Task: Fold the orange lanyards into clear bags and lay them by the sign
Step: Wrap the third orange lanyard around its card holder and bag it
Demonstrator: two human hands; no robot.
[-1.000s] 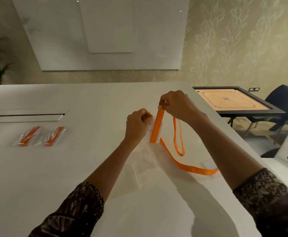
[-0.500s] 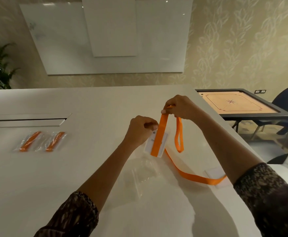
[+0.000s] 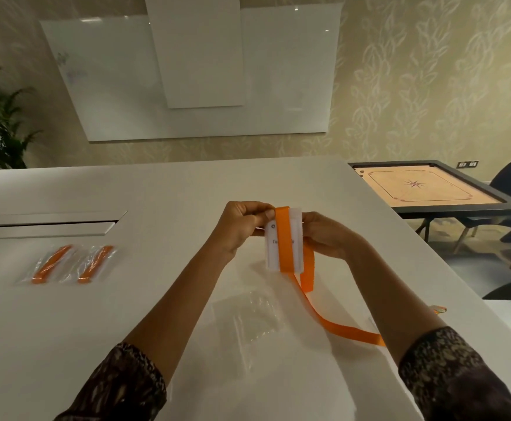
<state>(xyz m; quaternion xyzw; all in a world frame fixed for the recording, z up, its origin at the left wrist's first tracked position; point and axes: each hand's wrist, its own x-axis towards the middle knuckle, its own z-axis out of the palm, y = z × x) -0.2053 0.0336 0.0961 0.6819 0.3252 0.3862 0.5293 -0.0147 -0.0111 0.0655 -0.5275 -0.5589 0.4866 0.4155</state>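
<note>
Right hand (image 3: 328, 238) has dropped opposite left hand (image 3: 239, 227), both grips pinching the card (image 3: 271, 252) wrapped in orange lanyard (image 3: 286, 241).

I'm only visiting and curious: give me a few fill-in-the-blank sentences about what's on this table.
The left hand and right hand hold a white card with an ______ lanyard laid over it.
______ bagged lanyards lie side by side at the left of the table.
The clear bag lying on the table between the forearms is ______.
Missing words: orange; two; empty.
</note>
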